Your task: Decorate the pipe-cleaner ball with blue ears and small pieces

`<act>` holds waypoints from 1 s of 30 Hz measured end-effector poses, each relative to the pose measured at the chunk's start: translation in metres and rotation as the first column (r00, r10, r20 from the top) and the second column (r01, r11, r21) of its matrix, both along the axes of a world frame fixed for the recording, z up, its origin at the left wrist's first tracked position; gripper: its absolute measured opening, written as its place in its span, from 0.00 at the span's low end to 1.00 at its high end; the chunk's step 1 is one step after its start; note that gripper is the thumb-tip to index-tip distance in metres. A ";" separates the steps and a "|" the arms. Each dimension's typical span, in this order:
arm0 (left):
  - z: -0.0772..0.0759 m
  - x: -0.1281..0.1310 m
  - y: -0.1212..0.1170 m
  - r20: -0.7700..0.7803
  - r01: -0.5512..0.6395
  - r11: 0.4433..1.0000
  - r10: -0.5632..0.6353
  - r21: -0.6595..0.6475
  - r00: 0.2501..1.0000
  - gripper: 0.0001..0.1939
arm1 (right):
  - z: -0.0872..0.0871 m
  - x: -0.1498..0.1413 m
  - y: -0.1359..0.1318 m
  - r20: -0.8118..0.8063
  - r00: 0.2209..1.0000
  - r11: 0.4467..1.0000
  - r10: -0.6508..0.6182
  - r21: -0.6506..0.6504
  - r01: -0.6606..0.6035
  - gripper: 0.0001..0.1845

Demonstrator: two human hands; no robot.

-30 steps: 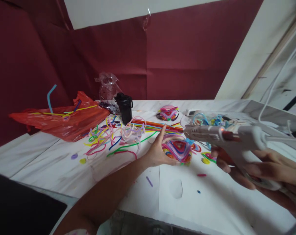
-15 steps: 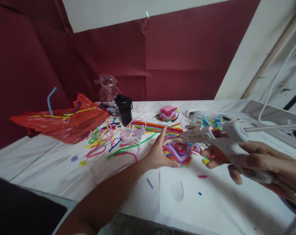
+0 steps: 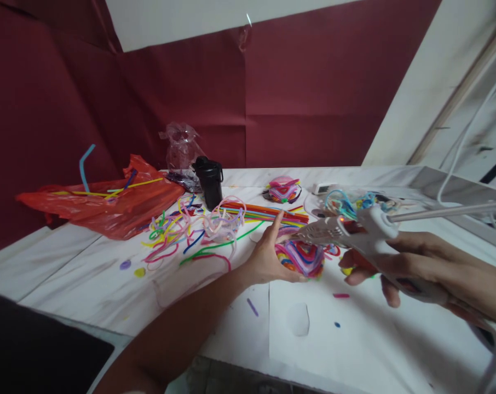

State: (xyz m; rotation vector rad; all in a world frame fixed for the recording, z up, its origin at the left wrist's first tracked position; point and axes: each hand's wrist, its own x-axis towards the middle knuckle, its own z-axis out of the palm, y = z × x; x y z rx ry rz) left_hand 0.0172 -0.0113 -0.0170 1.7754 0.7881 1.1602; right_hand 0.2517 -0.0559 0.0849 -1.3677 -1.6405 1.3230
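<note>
My left hand cups the left side of a round bundle of coiled coloured straws lying on the white table, thumb under it and fingers raised along its edge. My right hand is wrapped round the grip of a white hot glue gun. The gun's nozzle points left and hovers just above the bundle's top, close to my left fingertips. A small red light glows on the gun's body, and a glue stick juts out behind it to the right.
Loose coloured straw pieces lie scattered at the table's middle, with a bunch of straight straws behind. A black lidded cup, a red plastic bag, a clear bag, another straw bundle and a white cord are around.
The glue gun has moved left and down, bringing its nozzle over the straw bundle. My left hand has stayed cupped on the bundle.
</note>
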 end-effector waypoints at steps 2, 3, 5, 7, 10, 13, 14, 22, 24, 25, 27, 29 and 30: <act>0.002 0.000 -0.001 -0.008 0.001 1.000 -0.001 -0.003 1.000 0.74 | 0.000 0.001 0.000 0.024 1.000 1.000 0.014 0.011 -0.015 0.24; 0.002 0.000 -0.001 -0.013 -0.004 1.000 0.004 0.000 1.000 0.74 | 0.000 0.002 0.000 0.035 0.999 1.000 0.022 0.015 -0.022 0.24; 0.001 -0.001 0.000 -0.028 -0.015 1.000 0.015 0.014 0.999 0.74 | -0.001 0.004 0.000 0.051 0.998 0.999 0.032 0.027 -0.033 0.25; -0.002 -0.002 0.001 -0.039 -0.023 0.999 0.024 0.033 0.999 0.74 | -0.003 0.007 0.000 0.060 0.997 0.998 0.044 0.032 -0.046 0.25; -0.005 -0.002 0.003 -0.048 -0.031 0.998 0.033 0.054 0.998 0.74 | -0.006 0.011 -0.001 0.046 0.998 0.998 0.050 0.028 -0.052 0.24; -0.006 -0.002 0.003 -0.036 -0.023 0.998 0.025 0.061 0.999 0.74 | -0.006 0.012 -0.001 0.033 0.997 0.998 0.063 0.027 -0.064 0.24; -0.006 -0.001 0.003 -0.028 -0.016 0.998 0.017 0.058 0.999 0.74 | -0.006 0.012 -0.001 0.038 0.997 0.997 0.069 0.032 -0.070 0.24; -0.005 -0.001 0.003 -0.030 0.000 1.000 0.001 0.016 1.000 0.74 | -0.009 0.010 0.001 0.045 0.986 0.987 0.161 0.023 -0.162 0.25; -0.005 -0.001 0.002 -0.039 -0.004 1.000 0.004 0.005 0.999 0.74 | -0.009 0.009 0.001 0.047 0.984 0.985 0.170 0.008 -0.171 0.25; -0.006 -0.001 0.002 -0.049 -0.012 1.000 0.012 0.009 0.999 0.74 | -0.008 0.008 0.001 0.045 0.984 0.985 0.172 -0.002 -0.172 0.25; -0.006 -0.002 0.003 -0.076 -0.032 0.999 0.034 0.031 0.997 0.74 | -0.008 0.007 0.002 0.048 0.984 0.985 0.171 -0.022 -0.170 0.27; -0.006 -0.002 0.003 -0.100 -0.049 0.997 0.054 0.052 0.994 0.74 | -0.007 0.006 0.003 0.074 0.982 0.984 0.175 -0.025 -0.174 0.29; -0.007 -0.003 0.003 -0.108 -0.055 0.997 0.061 0.059 0.992 0.74 | -0.007 0.006 0.004 0.093 0.979 0.984 0.181 -0.018 -0.180 0.30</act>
